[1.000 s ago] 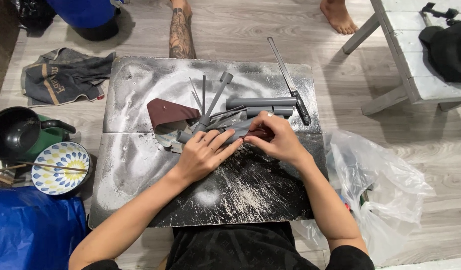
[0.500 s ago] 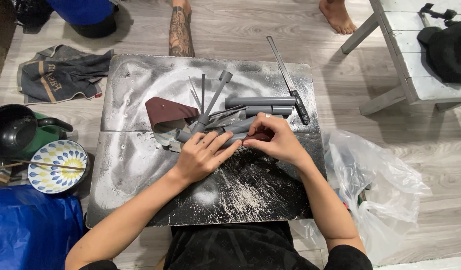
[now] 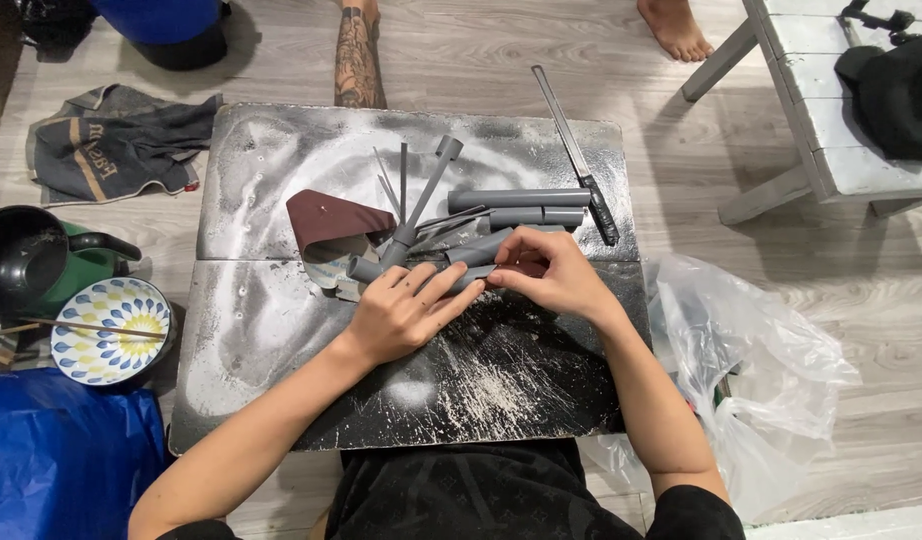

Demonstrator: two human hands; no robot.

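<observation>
My left hand [image 3: 406, 310] lies over a short grey pipe [image 3: 366, 270] and presses it onto the dark metal board [image 3: 271, 350], fingers stretched along it. My right hand [image 3: 553, 275] pinches a small brown piece of sandpaper [image 3: 526, 268] against the pipe's right end. A curled brown sandpaper sheet [image 3: 326, 222] lies just left of the pipe. Several more grey pipe lengths [image 3: 516, 198] and thin grey rods [image 3: 403, 180] lie behind my hands. White dust covers the board.
A long saw [image 3: 578, 160] lies at the board's back right. A clear plastic bag [image 3: 746, 350] sits to the right, a patterned plate [image 3: 111, 330], black pot [image 3: 21, 255], cloth [image 3: 111, 155] and blue bag [image 3: 51, 470] to the left. Another person's leg [image 3: 359, 60] and a white bench [image 3: 821, 110] are behind.
Both hands stay on the pipe; the right hand's fingers have shifted slightly at the pipe's end. Nothing else has moved.
</observation>
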